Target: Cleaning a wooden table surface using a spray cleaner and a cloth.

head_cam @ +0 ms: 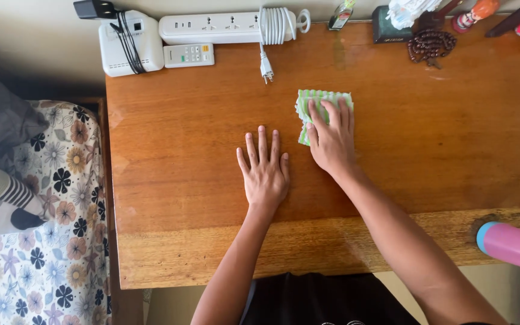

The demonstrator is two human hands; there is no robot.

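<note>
Left hand: the left hand (264, 171) lies flat, palm down, on the table (182, 150), fingers straight and slightly spread, pointing away from the body. It holds nothing and touches only wood.
Right hand: the right hand (331, 139) lies palm down on the cloth (321, 102). Fingers extended and pressed flat over it, not curled round it; thumb at the cloth's left edge.
Cloth: green and white, striped, folded to a rough square. It sits on the table top, right of centre, towards the far edge, just below the plug (266, 71). Its near half is covered by the right hand.
Hand spacing: the two hands lie near each other but apart; the left is closer to the body.
Table: brown wood with a glossy top; the near edge strip is paler and worn.
Far edge, left: a white box (129, 45) wrapped in black cable, with a white remote (189, 55) just beside it.
Far edge, centre: a white power strip (212, 27) with its cord coiled at the right end and the plug hanging onto the table.
Far edge, right: dark beads (431, 45) and small ornaments, partly cut off by the frame.
Near right corner: a pink bottle (513, 245) with a blue end, lying on its side.
Left of table: flowered fabric (49, 229), well apart from both hands.
</note>
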